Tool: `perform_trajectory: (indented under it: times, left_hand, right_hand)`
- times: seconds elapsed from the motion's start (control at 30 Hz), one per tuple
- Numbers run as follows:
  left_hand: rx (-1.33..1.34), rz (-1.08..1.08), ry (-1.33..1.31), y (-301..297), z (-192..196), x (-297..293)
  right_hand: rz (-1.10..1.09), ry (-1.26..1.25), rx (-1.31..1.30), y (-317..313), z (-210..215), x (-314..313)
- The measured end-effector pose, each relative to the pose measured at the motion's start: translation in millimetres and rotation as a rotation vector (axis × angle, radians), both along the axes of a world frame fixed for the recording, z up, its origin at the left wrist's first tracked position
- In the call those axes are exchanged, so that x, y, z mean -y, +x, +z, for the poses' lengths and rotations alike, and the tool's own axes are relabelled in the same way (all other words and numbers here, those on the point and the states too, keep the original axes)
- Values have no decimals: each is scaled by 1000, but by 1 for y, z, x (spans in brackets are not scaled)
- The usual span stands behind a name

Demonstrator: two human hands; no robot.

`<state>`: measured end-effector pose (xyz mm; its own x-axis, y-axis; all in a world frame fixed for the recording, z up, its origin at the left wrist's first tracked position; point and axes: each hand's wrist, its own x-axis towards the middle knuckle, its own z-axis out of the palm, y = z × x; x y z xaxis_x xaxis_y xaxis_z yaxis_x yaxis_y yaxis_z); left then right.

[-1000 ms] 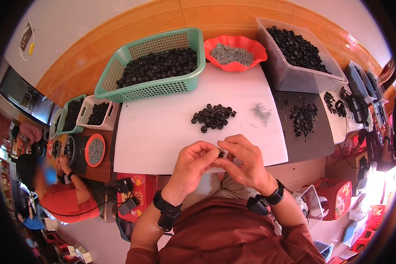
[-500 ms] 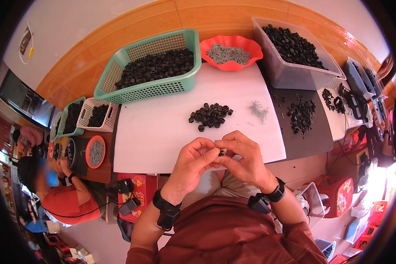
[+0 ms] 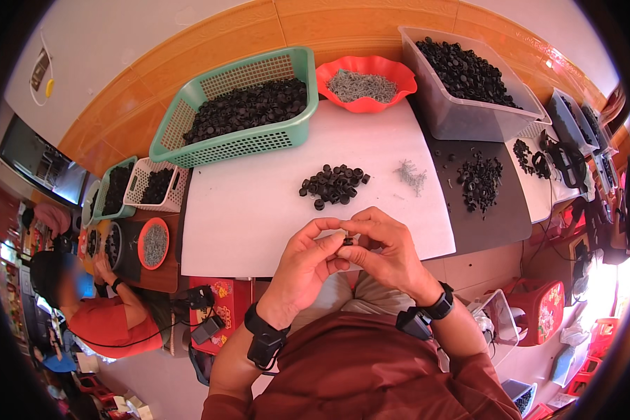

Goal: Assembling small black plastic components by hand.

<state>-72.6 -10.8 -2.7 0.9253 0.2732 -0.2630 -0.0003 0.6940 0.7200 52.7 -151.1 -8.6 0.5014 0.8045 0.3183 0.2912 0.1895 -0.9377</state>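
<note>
At the near edge of the white-topped table [image 3: 245, 224], your left hand [image 3: 302, 262] is pinching a small black part [image 3: 348, 241] between thumb and index finger. Your right hand [image 3: 390, 253] is pinching the same part from the other side; your hands are hiding most of it, can't tell its exact shape. Just beyond, a pile of black caps [image 3: 332, 184] is lying on the white top, with loose grey pins [image 3: 411, 176] scattered to its right. Further right, small black pieces [image 3: 478, 178] are sitting heaped on a dark panel [image 3: 493, 234]. At the back, a green basket [image 3: 245, 145] and a clear bin [image 3: 455, 120] are holding more black pieces; a red scalloped bowl [image 3: 367, 105] of grey pins is standing between them.
</note>
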Motion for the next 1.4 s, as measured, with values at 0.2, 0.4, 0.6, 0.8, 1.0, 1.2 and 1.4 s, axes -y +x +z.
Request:
perform_trajectory:
  times: [0.2,0.4,0.6,0.8,1.0,1.2,1.4]
  left_hand:
    - [-12,-7,20,0,-2,0]
    - [-18,29,63,2,-2,4]
    - [3,72,0,1,-5,9]
    - [5,102,-1,1,-5,12]
    - [15,122,45,1,-3,14]
    - [-63,312,744,6,-1,-7]
    - [-274,382,1396,29,3,-67]
  right_hand:
    - [-11,21,16,1,-2,0]
    - [-64,73,193,1,-5,-2]
    - [-197,144,310,-5,-11,0]
    - [-281,144,659,-5,-11,-1]
    - [-304,173,742,-4,-11,-3]
    - [-321,131,542,-2,-14,0]
    - [-292,124,396,0,-18,3]
